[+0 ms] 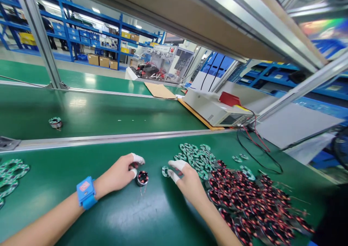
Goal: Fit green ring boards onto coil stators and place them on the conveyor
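Note:
A small motor stator (143, 178) with dark windings and copper-coloured ends stands on the green bench, thin wire ends trailing toward me. My left hand (122, 171), with white finger cots on thumb and index finger, is at the stator's left side; the thumb tip is at its rim and the fingers are apart. White cots also cover fingers of my right hand (187, 179). At its thumb and fingertips is a small ring-shaped circuit board (164, 171), its right edge partly behind the thumb. The two hands are a short way apart, with the stator and board between them.
On the right lie a heap of stators (247, 202) and a pile of green ring boards (197, 157). Joined ring boards (11, 175) are at far left. Beyond the metal rail (108, 139) sits one board-topped stator (56, 122). An instrument (214, 108) with cables stands at back right.

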`<state>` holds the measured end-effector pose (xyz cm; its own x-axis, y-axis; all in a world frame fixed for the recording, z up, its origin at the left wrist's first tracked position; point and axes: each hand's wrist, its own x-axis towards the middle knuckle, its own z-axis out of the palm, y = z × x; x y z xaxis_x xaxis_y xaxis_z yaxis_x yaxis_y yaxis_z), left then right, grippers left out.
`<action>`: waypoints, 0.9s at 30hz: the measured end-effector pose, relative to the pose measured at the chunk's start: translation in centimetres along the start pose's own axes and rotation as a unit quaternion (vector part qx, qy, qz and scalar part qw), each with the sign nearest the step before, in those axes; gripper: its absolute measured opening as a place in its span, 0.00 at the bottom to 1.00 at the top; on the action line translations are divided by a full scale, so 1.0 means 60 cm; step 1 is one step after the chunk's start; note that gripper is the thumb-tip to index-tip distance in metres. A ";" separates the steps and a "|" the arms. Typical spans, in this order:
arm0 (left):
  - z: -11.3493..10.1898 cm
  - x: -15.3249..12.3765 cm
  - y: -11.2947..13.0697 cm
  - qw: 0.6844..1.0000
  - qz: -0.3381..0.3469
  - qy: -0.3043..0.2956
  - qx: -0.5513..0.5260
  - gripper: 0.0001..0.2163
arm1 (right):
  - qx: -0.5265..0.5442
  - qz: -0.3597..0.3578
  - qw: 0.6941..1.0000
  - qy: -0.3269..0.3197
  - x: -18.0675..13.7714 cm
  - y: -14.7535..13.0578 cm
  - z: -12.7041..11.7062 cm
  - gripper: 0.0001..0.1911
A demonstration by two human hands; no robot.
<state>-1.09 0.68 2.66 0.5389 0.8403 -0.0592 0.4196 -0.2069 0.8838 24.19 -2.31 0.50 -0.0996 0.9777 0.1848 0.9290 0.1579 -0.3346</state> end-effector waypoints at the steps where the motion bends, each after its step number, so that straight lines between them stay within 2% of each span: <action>1: 0.003 -0.002 0.001 1.000 -0.016 0.016 0.007 0.15 | -0.009 0.025 1.000 -0.016 0.001 -0.004 -0.001 0.17; 3: 0.011 -0.006 0.000 0.999 -0.016 0.022 0.042 0.18 | -0.026 0.045 0.997 -0.053 0.004 -0.011 -0.003 0.21; 6: 0.025 -0.011 -0.008 0.994 0.010 0.007 0.105 0.20 | -0.028 0.018 0.996 -0.089 0.007 -0.015 -0.009 0.18; 10: 0.036 -0.010 -0.015 0.989 0.010 0.021 0.147 0.13 | -0.018 -0.017 0.999 -0.045 0.006 -0.025 -0.013 0.14; 13: 0.038 -0.010 -0.013 0.986 0.015 0.029 0.166 0.10 | 0.090 -0.045 0.995 -0.012 0.002 -0.052 -0.007 0.14; 15: 0.039 -0.011 -0.010 0.983 0.014 0.035 0.179 0.08 | 0.173 -0.071 0.982 -0.015 -0.001 -0.075 0.004 0.14; 17: 0.039 -0.011 -0.007 0.981 0.012 0.041 0.191 0.06 | 0.206 -0.101 0.973 -0.016 -0.003 -0.096 0.016 0.14; 22: 0.041 -0.010 -0.006 0.975 0.011 0.042 0.216 0.02 | 0.132 -0.155 0.979 0.002 -0.008 -0.116 0.032 0.15; 27: 0.043 -0.010 -0.009 0.977 0.012 0.040 0.209 0.05 | 0.019 -0.175 0.984 -0.008 -0.012 -0.110 0.028 0.16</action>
<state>0.25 -0.99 1.01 0.4998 0.8661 0.0110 0.6784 -0.3993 0.6167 17.52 -3.82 1.03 -0.4178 0.8644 0.2796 0.8229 0.4905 -0.2867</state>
